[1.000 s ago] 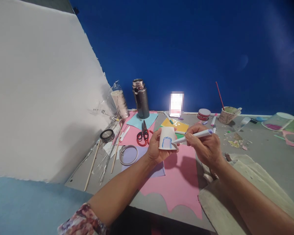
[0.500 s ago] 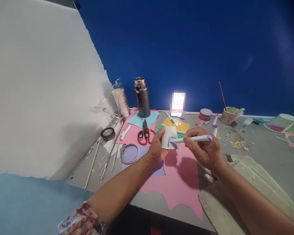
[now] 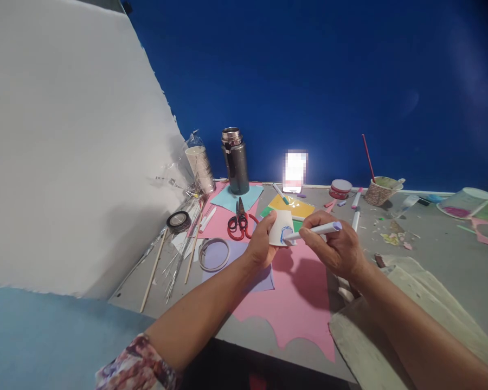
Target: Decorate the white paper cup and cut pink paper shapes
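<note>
A white paper cup (image 3: 277, 226), turned upside down, is gripped by my left hand (image 3: 262, 245) above the pink sheet (image 3: 303, 319). Blue curved lines mark its side. My right hand (image 3: 336, 246) pinches a white marker with a lilac end (image 3: 323, 228), its tip at the lower part of the blue drawing. Just beyond the cup lie red-handled scissors (image 3: 239, 221) and a yellow sheet (image 3: 293, 206) over green. A purple sheet (image 3: 244, 260) with a tape roll (image 3: 214, 255) on it lies below my left hand.
At the back stand a dark flask (image 3: 236, 165), stacked paper cups (image 3: 199, 168) in plastic and a bright blurred screen (image 3: 295, 170). Black tape (image 3: 178, 221), sticks and wires lie left. A cloth (image 3: 374, 319), a patterned cup (image 3: 382, 192) and paper scraps are to the right.
The marker and my right hand have shifted slightly left, and the marker tip sits lower on the cup. My left hand still holds the cup in nearly the same place.
</note>
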A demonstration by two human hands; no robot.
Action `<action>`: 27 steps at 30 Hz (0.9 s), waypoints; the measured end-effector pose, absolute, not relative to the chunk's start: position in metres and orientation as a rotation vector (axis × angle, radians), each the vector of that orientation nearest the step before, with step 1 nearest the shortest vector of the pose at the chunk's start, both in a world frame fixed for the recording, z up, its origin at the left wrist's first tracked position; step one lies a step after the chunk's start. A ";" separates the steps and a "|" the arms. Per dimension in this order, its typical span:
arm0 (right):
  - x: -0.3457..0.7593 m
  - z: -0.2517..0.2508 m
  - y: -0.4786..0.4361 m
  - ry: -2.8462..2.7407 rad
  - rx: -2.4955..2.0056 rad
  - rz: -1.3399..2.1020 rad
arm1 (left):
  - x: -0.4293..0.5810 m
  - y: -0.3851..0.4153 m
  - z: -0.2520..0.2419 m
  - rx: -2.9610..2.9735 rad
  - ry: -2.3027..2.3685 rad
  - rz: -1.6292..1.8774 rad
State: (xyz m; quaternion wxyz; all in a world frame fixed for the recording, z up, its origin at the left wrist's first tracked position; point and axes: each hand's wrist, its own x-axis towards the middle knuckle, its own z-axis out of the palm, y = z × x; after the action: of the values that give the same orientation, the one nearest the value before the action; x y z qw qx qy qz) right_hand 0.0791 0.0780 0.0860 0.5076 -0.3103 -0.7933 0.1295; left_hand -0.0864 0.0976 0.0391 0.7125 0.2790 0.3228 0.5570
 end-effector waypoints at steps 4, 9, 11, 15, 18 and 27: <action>0.078 0.086 0.078 -1.909 -0.743 0.318 | -0.086 0.097 0.039 0.650 0.708 1.243; 0.077 0.085 0.078 -1.848 -0.746 0.251 | -0.086 0.097 0.040 0.675 0.683 1.240; 0.078 0.084 0.080 -1.816 -0.741 0.219 | -0.085 0.097 0.040 0.670 0.675 1.236; 0.081 0.083 0.083 -1.864 -0.716 0.236 | -0.084 0.096 0.039 0.704 0.683 1.233; 0.082 0.082 0.083 -1.843 -0.709 0.213 | -0.083 0.097 0.037 0.708 0.689 1.239; 0.081 0.083 0.082 -1.900 -0.679 0.170 | -0.082 0.098 0.033 0.751 0.683 1.235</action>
State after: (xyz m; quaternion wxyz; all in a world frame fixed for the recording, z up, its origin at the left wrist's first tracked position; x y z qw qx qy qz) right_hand 0.0812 0.0821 0.0826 0.5299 -0.2844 -0.7958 0.0711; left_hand -0.0819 0.0980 0.0332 0.6971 0.3369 0.3061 0.5540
